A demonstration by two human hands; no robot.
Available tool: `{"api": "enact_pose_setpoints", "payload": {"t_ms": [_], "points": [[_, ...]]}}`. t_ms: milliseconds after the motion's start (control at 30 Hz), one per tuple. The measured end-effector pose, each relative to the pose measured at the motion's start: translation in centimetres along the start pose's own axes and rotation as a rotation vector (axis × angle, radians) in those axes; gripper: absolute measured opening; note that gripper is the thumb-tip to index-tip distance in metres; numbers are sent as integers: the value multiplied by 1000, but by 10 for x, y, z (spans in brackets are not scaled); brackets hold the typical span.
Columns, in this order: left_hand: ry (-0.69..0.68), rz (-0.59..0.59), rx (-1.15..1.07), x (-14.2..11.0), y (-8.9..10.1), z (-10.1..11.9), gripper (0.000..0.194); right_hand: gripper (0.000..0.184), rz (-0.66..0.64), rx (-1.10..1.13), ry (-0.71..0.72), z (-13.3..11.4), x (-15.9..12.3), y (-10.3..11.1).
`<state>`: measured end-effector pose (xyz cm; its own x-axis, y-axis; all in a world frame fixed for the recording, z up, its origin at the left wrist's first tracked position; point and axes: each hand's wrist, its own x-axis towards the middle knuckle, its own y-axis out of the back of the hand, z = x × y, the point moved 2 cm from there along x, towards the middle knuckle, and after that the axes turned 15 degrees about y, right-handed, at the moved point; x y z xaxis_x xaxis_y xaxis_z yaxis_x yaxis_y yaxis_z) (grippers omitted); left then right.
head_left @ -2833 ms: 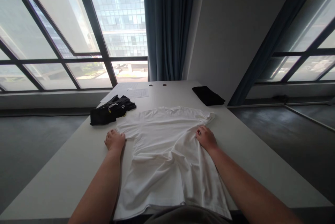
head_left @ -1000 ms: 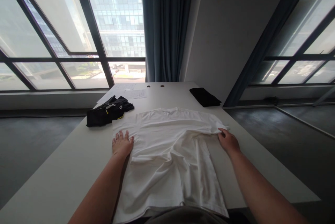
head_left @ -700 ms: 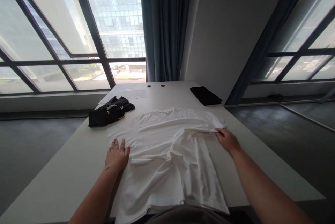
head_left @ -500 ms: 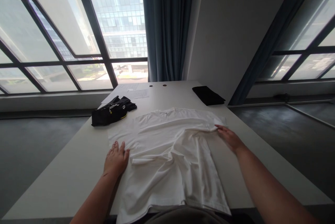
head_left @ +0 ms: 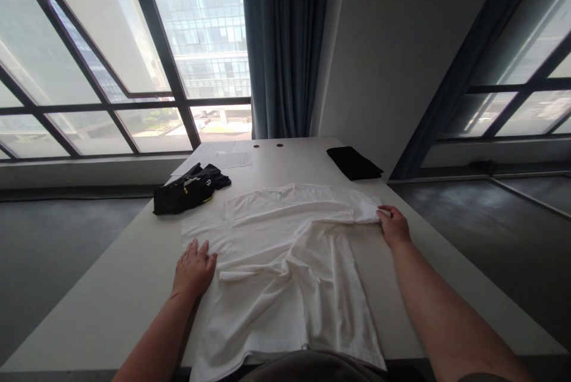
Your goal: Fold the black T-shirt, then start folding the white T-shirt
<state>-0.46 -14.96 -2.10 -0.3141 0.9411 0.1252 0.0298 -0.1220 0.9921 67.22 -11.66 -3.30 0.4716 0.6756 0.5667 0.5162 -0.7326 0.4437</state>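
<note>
A white T-shirt [head_left: 285, 251] is spread on the white table, its collar toward the far side and its hem hanging at the near edge by my body. Creases run across its middle and a fold lies along its right half. My left hand [head_left: 195, 266] rests flat with fingers stretched, its fingertips at the lower edge of the left sleeve. At the far right, my right hand [head_left: 394, 226] has its fingers curled and pinched on the end of the right sleeve.
A crumpled black garment [head_left: 191, 189] with white and yellow marks lies at the left, near some paper sheets [head_left: 232, 159]. Folded black cloth [head_left: 354, 163] sits at the back right. The white table [head_left: 111, 293] ends near a curtain [head_left: 288, 49] and windows.
My right hand has shifted outward to the right sleeve's end, and its fingers have closed on the cloth. My left hand stays at the left sleeve.
</note>
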Motion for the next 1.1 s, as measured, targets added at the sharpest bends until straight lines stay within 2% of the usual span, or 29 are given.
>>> {"api": "enact_pose_setpoints", "payload": {"t_ms": [100,200,267,333,400,500,600,700,833,967,1100], "points": [[10,-2,4,0,2,2,60,34,51,-165,-43,1,-8,8],[18,6,21,1,3,1,58,30,13,-441,-10,-10,-20,12],[34,22,13,1,4,-1,55,32,-57,-617,80,-26,-25,8],[48,56,-7,4,5,0,53,34,-142,-700,206,-45,-26,-3],[34,92,-30,11,9,6,51,39,-313,-721,273,-63,-19,-21],[-67,43,-86,33,20,33,48,44,-653,-680,213,-83,4,-58],[-185,-149,-138,70,31,79,49,47,-778,-646,147,-95,33,-93],[-212,-235,-130,107,34,128,51,50,-827,-638,99,-97,50,-114],[-133,-290,-107,133,17,173,59,60,-855,-643,40,-82,43,-122],[9,-269,-90,140,-7,193,65,66,-880,-697,-17,-67,30,-126],[25,-241,-103,152,-16,203,65,69,-891,-708,-54,-67,41,-130]]}}
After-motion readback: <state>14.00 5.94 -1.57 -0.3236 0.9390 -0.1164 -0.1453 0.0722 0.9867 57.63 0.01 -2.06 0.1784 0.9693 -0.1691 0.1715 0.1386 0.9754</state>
